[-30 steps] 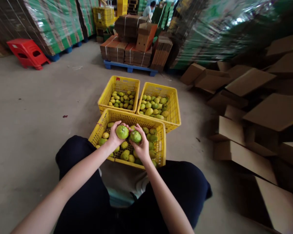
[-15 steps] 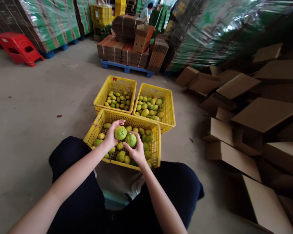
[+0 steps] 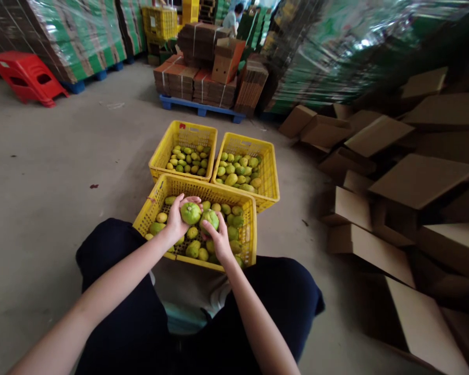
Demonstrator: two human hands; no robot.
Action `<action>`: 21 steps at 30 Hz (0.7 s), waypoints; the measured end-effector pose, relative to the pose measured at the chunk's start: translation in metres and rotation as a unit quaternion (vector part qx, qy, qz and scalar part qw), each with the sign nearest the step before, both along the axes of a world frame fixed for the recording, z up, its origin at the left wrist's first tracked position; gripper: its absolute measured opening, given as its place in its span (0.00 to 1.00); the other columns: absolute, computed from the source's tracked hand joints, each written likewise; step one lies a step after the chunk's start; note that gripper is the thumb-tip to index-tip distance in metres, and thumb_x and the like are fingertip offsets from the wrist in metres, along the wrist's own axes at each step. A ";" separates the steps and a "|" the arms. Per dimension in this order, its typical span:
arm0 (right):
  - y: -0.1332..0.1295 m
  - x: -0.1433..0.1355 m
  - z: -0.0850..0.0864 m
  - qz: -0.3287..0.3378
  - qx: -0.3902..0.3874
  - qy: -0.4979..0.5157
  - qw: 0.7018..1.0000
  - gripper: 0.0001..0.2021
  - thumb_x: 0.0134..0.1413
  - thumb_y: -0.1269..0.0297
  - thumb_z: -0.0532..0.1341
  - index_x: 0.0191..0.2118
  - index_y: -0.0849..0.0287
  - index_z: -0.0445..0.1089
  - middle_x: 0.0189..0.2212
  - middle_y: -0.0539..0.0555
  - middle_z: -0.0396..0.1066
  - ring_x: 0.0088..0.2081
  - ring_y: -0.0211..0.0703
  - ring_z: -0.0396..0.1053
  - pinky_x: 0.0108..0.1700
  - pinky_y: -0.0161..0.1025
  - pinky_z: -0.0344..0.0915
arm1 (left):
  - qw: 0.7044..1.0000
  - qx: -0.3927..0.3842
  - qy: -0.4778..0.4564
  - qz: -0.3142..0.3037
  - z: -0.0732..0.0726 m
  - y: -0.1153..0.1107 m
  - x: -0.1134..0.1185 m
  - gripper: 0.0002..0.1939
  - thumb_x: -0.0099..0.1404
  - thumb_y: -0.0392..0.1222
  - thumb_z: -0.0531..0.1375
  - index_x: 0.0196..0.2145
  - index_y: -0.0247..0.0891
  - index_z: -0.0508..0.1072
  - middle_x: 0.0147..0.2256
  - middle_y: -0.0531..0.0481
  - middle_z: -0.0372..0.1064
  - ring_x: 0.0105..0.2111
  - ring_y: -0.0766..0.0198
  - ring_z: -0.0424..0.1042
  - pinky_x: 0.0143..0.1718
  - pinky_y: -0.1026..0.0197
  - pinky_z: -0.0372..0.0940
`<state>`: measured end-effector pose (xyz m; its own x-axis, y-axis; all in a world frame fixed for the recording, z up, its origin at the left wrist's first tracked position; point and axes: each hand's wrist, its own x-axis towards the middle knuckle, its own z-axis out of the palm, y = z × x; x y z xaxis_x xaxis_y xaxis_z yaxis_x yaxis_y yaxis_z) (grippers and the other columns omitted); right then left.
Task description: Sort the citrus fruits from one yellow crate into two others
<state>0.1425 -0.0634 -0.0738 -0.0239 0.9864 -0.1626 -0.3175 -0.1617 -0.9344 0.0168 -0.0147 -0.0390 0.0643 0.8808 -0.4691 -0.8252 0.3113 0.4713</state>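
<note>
My left hand (image 3: 175, 219) cups a green papaya (image 3: 190, 213) with its stem end turned up toward me. In my right hand (image 3: 220, 239) is a second green papaya (image 3: 210, 219), its thumb lying across the near side. The two fruits are side by side and seem to touch. Both hands are over the near yellow crate (image 3: 251, 229), where several green and yellow papayas (image 3: 193, 250) lie loosely. My hands and forearms hide part of its contents.
Behind stand two more yellow crates, left (image 3: 160, 156) and right (image 3: 272, 177), holding similar fruit. Open cardboard boxes (image 3: 422, 179) pile up on the right. Flattened cartons (image 3: 214, 91) sit on a blue pallet (image 3: 201, 108). A red stool (image 3: 29, 78) is at far left; a person (image 3: 232, 21) is at the back.
The papaya in my left hand has tipped, and its fingers have come lower behind it. My right thumb has shifted up across the other papaya, and the two fruits are slightly closer together.
</note>
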 end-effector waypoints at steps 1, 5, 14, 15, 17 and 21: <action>0.001 0.000 0.000 -0.009 -0.015 0.019 1.000 0.20 0.46 0.53 0.70 0.39 0.51 0.62 0.27 0.43 0.65 0.21 0.32 0.60 0.20 0.31 0.59 | 1.000 -0.003 -0.002 0.004 0.002 -0.001 0.000 0.14 0.68 0.38 0.53 0.29 0.31 0.74 0.27 0.46 0.75 0.27 0.64 0.74 0.33 0.63 0.69; 0.005 0.000 0.003 -0.059 -0.051 0.071 0.994 0.21 0.44 0.51 0.68 0.40 0.51 0.59 0.30 0.43 0.66 0.26 0.35 0.64 0.23 0.31 0.61 | 1.000 -0.021 -0.021 0.003 0.006 -0.001 0.002 0.05 0.61 0.32 0.60 0.26 0.33 0.72 0.25 0.51 0.72 0.25 0.67 0.73 0.32 0.66 0.69; 0.014 0.005 0.017 -0.046 -0.009 0.158 0.986 0.12 0.48 0.55 0.64 0.36 0.52 0.62 0.32 0.47 0.70 0.32 0.41 0.69 0.25 0.34 0.61 | 0.997 -0.026 -0.044 -0.057 -0.004 0.009 0.002 0.19 0.72 0.47 0.50 0.30 0.35 0.74 0.28 0.46 0.75 0.28 0.61 0.76 0.34 0.56 0.73; 0.014 0.006 0.019 -0.041 -0.008 0.163 0.986 0.12 0.49 0.55 0.63 0.37 0.53 0.64 0.32 0.48 0.70 0.31 0.41 0.69 0.24 0.35 0.61 | 0.996 -0.038 -0.048 -0.065 -0.003 0.008 0.001 0.20 0.72 0.47 0.49 0.30 0.34 0.74 0.28 0.46 0.75 0.29 0.60 0.76 0.34 0.55 0.74; 0.015 0.007 0.021 -0.035 -0.015 0.175 0.984 0.13 0.51 0.54 0.62 0.41 0.53 0.66 0.32 0.48 0.71 0.29 0.41 0.69 0.23 0.35 0.61 | 0.993 -0.045 -0.058 -0.087 0.002 0.006 -0.001 0.19 0.70 0.47 0.50 0.32 0.33 0.75 0.28 0.44 0.75 0.30 0.57 0.77 0.35 0.53 0.74; 0.016 0.015 0.024 -0.016 -0.021 0.206 0.978 0.15 0.50 0.53 0.63 0.42 0.55 0.68 0.31 0.50 0.73 0.22 0.37 0.66 0.17 0.33 0.58 | 0.987 0.003 -0.063 -0.150 0.016 0.002 -0.006 0.17 0.68 0.42 0.50 0.38 0.30 0.76 0.31 0.40 0.76 0.33 0.53 0.78 0.33 0.52 0.74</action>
